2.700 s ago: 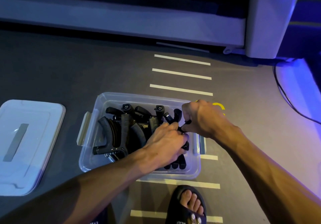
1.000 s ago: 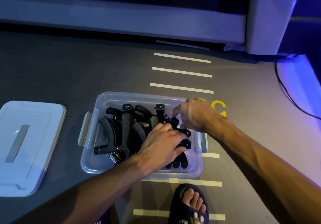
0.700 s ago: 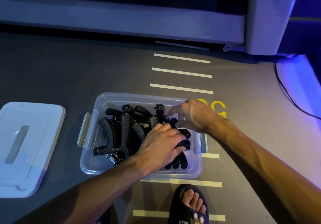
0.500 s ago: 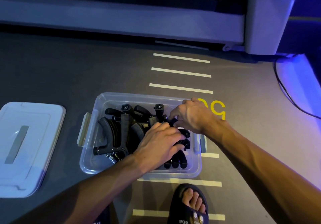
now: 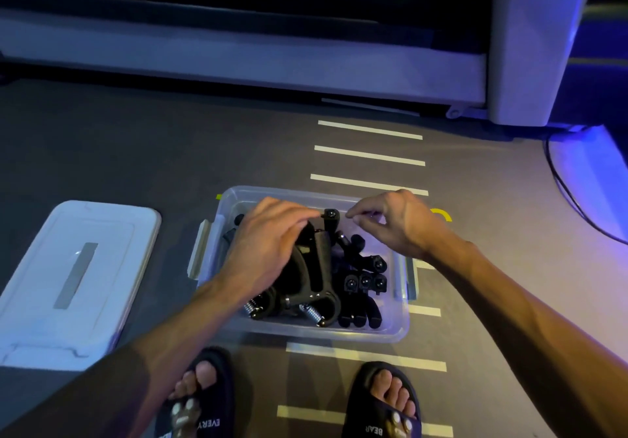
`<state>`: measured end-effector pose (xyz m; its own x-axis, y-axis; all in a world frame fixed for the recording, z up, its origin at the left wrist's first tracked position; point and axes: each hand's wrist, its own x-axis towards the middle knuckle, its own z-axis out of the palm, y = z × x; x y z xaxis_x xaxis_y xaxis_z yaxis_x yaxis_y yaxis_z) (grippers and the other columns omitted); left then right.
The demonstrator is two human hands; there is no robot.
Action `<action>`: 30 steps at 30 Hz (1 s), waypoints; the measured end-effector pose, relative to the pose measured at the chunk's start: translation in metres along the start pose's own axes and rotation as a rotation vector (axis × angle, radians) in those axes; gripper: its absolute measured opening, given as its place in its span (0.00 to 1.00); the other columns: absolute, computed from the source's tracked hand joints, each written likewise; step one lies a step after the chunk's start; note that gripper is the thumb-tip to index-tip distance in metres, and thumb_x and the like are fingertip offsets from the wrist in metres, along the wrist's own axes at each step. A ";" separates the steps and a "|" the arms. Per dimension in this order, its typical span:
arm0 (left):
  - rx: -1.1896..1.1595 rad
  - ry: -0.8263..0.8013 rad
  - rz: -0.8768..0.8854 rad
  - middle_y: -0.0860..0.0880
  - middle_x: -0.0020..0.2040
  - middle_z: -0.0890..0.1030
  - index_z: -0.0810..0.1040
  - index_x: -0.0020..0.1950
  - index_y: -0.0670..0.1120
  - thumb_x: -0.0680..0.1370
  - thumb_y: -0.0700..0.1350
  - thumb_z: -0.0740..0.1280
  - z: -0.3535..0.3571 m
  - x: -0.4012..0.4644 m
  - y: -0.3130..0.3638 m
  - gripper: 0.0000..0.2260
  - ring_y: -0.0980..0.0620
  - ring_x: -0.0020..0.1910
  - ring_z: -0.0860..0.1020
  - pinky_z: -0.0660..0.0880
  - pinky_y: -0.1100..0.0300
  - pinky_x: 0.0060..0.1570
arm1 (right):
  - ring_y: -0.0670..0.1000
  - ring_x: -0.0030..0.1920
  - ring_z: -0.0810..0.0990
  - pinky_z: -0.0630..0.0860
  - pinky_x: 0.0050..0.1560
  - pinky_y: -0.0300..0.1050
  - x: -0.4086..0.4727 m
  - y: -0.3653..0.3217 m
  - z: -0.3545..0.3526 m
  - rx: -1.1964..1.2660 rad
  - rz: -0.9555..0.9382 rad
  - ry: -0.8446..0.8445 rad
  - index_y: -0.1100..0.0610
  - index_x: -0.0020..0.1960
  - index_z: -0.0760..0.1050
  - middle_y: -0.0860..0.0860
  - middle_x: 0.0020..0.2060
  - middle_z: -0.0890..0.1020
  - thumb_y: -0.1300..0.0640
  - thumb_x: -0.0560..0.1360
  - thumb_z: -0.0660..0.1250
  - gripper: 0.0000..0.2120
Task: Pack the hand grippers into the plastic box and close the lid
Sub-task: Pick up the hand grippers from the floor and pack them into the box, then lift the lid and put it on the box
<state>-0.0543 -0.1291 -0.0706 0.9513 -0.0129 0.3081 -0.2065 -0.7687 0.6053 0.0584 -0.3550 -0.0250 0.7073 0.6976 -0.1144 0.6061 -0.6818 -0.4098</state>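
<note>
A clear plastic box [image 5: 390, 330] stands on the grey floor in front of my feet, filled with several black hand grippers [image 5: 317, 278] with metal springs. My left hand [image 5: 268, 250] lies palm down over the left half of the pile, fingers spread and pressing on a gripper handle. My right hand [image 5: 394, 223] hovers above the box's far right corner, fingers curled loosely near the top knob of an upright gripper [image 5: 331, 215]; it holds nothing that I can make out. The white lid [image 5: 71, 281] lies flat on the floor to the left of the box.
My two feet in black slides [image 5: 384, 403] stand just before the box. White tape stripes [image 5: 368, 155] and a yellow mark [image 5: 443, 215] run across the floor. A grey machine frame [image 5: 530, 43] rises at the back right, with a black cable [image 5: 571, 196] beside it.
My left hand has shifted from the right side of the pile to the left half. My right hand has lifted off the grippers. The view has tilted down, so both feet show.
</note>
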 end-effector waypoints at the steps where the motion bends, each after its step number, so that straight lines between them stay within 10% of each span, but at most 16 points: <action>1: 0.007 0.020 -0.020 0.56 0.55 0.84 0.83 0.62 0.51 0.83 0.45 0.65 -0.010 -0.005 -0.006 0.10 0.53 0.54 0.76 0.72 0.56 0.58 | 0.42 0.42 0.78 0.72 0.45 0.39 0.002 -0.008 0.000 0.032 -0.005 0.014 0.49 0.55 0.84 0.45 0.49 0.86 0.53 0.78 0.67 0.09; 12: -0.045 0.335 -0.558 0.56 0.51 0.83 0.84 0.56 0.50 0.82 0.43 0.68 -0.097 -0.117 -0.095 0.06 0.58 0.45 0.78 0.71 0.75 0.46 | 0.46 0.40 0.77 0.64 0.41 0.35 0.082 -0.158 0.004 0.030 -0.264 -0.190 0.52 0.56 0.82 0.48 0.43 0.84 0.59 0.79 0.64 0.10; 22: -0.103 0.647 -1.381 0.48 0.58 0.83 0.82 0.56 0.51 0.79 0.47 0.66 -0.112 -0.222 -0.193 0.09 0.42 0.55 0.81 0.75 0.49 0.60 | 0.55 0.68 0.75 0.71 0.65 0.43 0.237 -0.259 0.177 -0.015 -0.103 -0.472 0.53 0.66 0.76 0.54 0.68 0.77 0.59 0.77 0.61 0.18; 30: -0.054 0.829 -1.829 0.36 0.72 0.67 0.66 0.75 0.41 0.77 0.42 0.71 -0.114 -0.237 -0.220 0.28 0.33 0.69 0.68 0.67 0.43 0.66 | 0.59 0.78 0.56 0.57 0.77 0.53 0.282 -0.252 0.259 0.028 0.131 -0.455 0.50 0.81 0.45 0.51 0.80 0.55 0.48 0.72 0.65 0.44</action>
<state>-0.2599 0.1164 -0.1932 -0.3067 0.8682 -0.3901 0.6789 0.4868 0.5496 0.0108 0.0710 -0.1887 0.5419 0.6364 -0.5490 0.5079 -0.7684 -0.3894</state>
